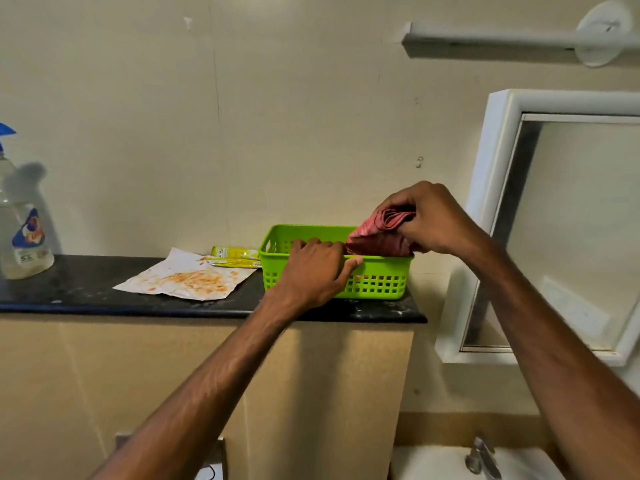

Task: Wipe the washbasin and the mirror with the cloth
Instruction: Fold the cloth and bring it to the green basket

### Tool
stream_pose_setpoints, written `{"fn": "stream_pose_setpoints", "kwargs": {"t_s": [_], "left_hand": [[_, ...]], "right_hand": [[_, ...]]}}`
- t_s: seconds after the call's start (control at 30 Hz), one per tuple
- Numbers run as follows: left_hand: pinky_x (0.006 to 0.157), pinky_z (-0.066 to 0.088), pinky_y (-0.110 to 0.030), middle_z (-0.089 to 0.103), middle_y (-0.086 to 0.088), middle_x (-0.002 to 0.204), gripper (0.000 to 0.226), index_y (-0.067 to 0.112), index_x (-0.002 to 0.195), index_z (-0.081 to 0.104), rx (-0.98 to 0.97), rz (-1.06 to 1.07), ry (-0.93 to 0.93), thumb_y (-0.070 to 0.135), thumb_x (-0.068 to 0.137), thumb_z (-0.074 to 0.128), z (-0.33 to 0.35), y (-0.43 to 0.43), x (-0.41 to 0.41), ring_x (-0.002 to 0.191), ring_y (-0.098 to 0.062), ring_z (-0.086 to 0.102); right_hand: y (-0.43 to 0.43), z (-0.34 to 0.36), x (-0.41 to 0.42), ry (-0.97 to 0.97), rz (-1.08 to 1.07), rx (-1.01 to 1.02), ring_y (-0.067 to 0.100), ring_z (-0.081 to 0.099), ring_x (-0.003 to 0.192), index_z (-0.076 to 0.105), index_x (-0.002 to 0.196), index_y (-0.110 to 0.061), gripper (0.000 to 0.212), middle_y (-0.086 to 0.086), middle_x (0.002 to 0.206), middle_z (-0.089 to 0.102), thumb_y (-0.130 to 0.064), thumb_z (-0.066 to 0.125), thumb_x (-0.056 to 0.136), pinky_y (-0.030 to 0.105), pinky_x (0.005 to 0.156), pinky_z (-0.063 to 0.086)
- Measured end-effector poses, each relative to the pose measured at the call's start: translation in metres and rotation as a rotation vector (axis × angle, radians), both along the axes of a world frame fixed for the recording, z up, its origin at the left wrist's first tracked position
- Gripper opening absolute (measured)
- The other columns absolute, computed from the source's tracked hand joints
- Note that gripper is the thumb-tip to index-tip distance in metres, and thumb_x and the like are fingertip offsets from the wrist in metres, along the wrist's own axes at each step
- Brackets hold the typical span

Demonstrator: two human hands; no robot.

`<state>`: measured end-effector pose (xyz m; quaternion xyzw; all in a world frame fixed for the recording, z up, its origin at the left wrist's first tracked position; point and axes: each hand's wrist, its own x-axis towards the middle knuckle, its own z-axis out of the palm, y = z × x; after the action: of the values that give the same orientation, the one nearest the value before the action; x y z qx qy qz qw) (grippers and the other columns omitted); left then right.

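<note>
A folded red cloth [377,237] sticks up out of a bright green plastic basket [377,280] on a dark stone shelf [86,292]. My right hand [431,220] is closed on the cloth's top, just above the basket's right end. My left hand [317,268] grips the basket's near rim, thumb on the outside. A white-framed mirror [581,220] hangs on the wall at the right. The white washbasin [433,462] with its metal tap [481,457] shows at the bottom right, partly hidden by my right forearm.
A stained sheet of paper [187,277] and a yellow packet [235,257] lie on the shelf left of the basket. A spray bottle [22,233] stands at the shelf's far left. A white rail [502,39] is fixed high on the wall.
</note>
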<state>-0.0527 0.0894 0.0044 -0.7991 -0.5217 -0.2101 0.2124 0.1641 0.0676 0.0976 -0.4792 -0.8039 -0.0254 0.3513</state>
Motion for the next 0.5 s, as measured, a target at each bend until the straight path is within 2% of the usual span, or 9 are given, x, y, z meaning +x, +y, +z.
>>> {"fn": "stream_pose_setpoints", "kwargs": {"t_s": [0.07,0.13,0.2,0.27,0.33,0.43,0.5], "left_hand": [[0.094,0.045,-0.046,0.071,-0.005,0.104,0.058,0.02,0.113,0.058,-0.008,0.001,-0.018,0.061,0.099,0.02,0.0,-0.002,0.001,0.1,-0.027,0.064],[0.095,0.044,-0.047,0.07,-0.005,0.103,0.05,0.019,0.119,0.054,-0.013,-0.022,-0.053,0.056,0.101,0.027,0.0,-0.002,0.001,0.099,-0.028,0.065],[0.097,0.043,-0.047,0.07,-0.006,0.107,0.052,0.016,0.138,0.044,-0.013,-0.042,-0.073,0.051,0.101,0.032,0.001,-0.003,0.002,0.103,-0.028,0.066],[0.096,0.043,-0.045,0.069,-0.005,0.112,0.06,0.017,0.153,0.028,-0.01,-0.074,-0.072,0.047,0.101,0.034,0.001,-0.003,0.001,0.104,-0.028,0.065],[0.094,0.042,-0.044,0.068,-0.002,0.114,0.062,0.023,0.156,0.021,-0.011,-0.111,-0.063,0.047,0.101,0.036,0.001,-0.001,0.001,0.104,-0.026,0.065],[0.094,0.043,-0.046,0.068,0.003,0.117,0.053,0.035,0.15,0.03,0.009,-0.152,-0.042,0.049,0.099,0.035,-0.001,0.0,-0.001,0.106,-0.023,0.066],[0.092,0.043,-0.045,0.069,0.005,0.114,0.044,0.037,0.14,0.041,0.01,-0.156,-0.036,0.047,0.098,0.033,-0.001,-0.003,-0.002,0.104,-0.022,0.066]], "right_hand": [[-0.017,-0.001,-0.001,0.031,0.067,-0.016,-0.014,0.062,0.058,0.085,0.102,-0.021,0.023,-0.013,0.081,0.075,-0.006,0.082,0.084,0.006,0.047,0.043],[-0.03,-0.007,-0.003,0.012,0.081,0.001,-0.009,0.067,0.068,0.083,0.106,-0.024,0.026,-0.011,0.092,0.078,-0.019,0.088,0.081,0.009,0.056,0.049],[-0.033,-0.026,-0.005,-0.053,0.041,0.012,0.002,0.07,0.084,0.081,0.11,-0.029,0.032,-0.012,0.099,0.078,-0.021,0.088,0.08,0.026,0.073,0.057],[-0.034,-0.053,-0.008,-0.114,0.005,0.005,0.015,0.069,0.085,0.077,0.116,-0.035,0.039,-0.012,0.099,0.074,-0.019,0.084,0.082,0.034,0.074,0.056],[-0.035,-0.082,-0.009,-0.181,-0.041,0.07,0.02,0.068,0.092,0.068,0.122,-0.04,0.047,-0.01,0.108,0.071,-0.021,0.081,0.08,0.039,0.074,0.058],[-0.035,-0.104,-0.008,-0.191,-0.134,0.176,0.025,0.066,0.109,0.062,0.128,-0.034,0.06,-0.006,0.131,0.065,-0.019,0.085,0.074,0.043,0.077,0.062],[-0.036,-0.112,-0.01,-0.191,-0.182,0.197,0.026,0.064,0.113,0.061,0.134,-0.029,0.072,-0.001,0.134,0.061,-0.013,0.086,0.069,0.04,0.077,0.062]]}}
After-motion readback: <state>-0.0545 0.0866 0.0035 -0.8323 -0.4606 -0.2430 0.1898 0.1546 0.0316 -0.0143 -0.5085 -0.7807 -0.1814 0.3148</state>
